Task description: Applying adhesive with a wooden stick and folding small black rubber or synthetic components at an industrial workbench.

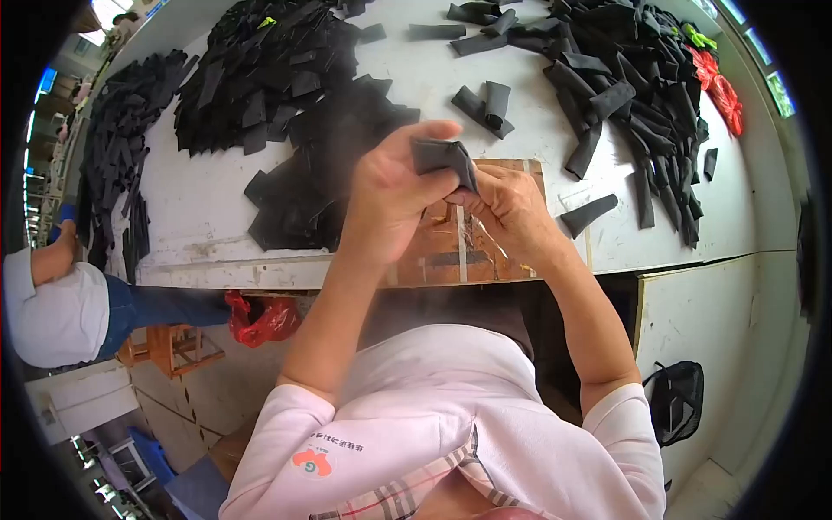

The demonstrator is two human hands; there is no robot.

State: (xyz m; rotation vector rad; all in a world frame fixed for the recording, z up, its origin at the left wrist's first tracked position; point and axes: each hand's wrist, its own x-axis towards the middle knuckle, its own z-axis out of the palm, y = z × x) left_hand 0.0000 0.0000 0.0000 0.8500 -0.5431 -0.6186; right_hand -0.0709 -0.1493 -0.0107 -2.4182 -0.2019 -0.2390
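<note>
Between my hands, above the front edge of the table, is a black fabric piece (440,156), folded or tube-like. My left hand (390,184) grips it from the left, the thumb pressed along it and a finger stretched out past its top. On the other side, my right hand (513,206) is closed, its fingertips pinching the fabric's right edge. A thin shiny strip shows just below my right hand; whether it is a tool in the hand or part of the board beneath, I cannot make out. Under both hands lies a brown board (433,260) with pale tape strips.
Flat black fabric pieces (260,78) are heaped at the left of the white table (208,221); rolled black pieces (637,113) pile up at the right. A red plastic bag (721,94) sits at the far right, another red bag (264,319) hangs below the left edge. A co-worker (65,303) is at left.
</note>
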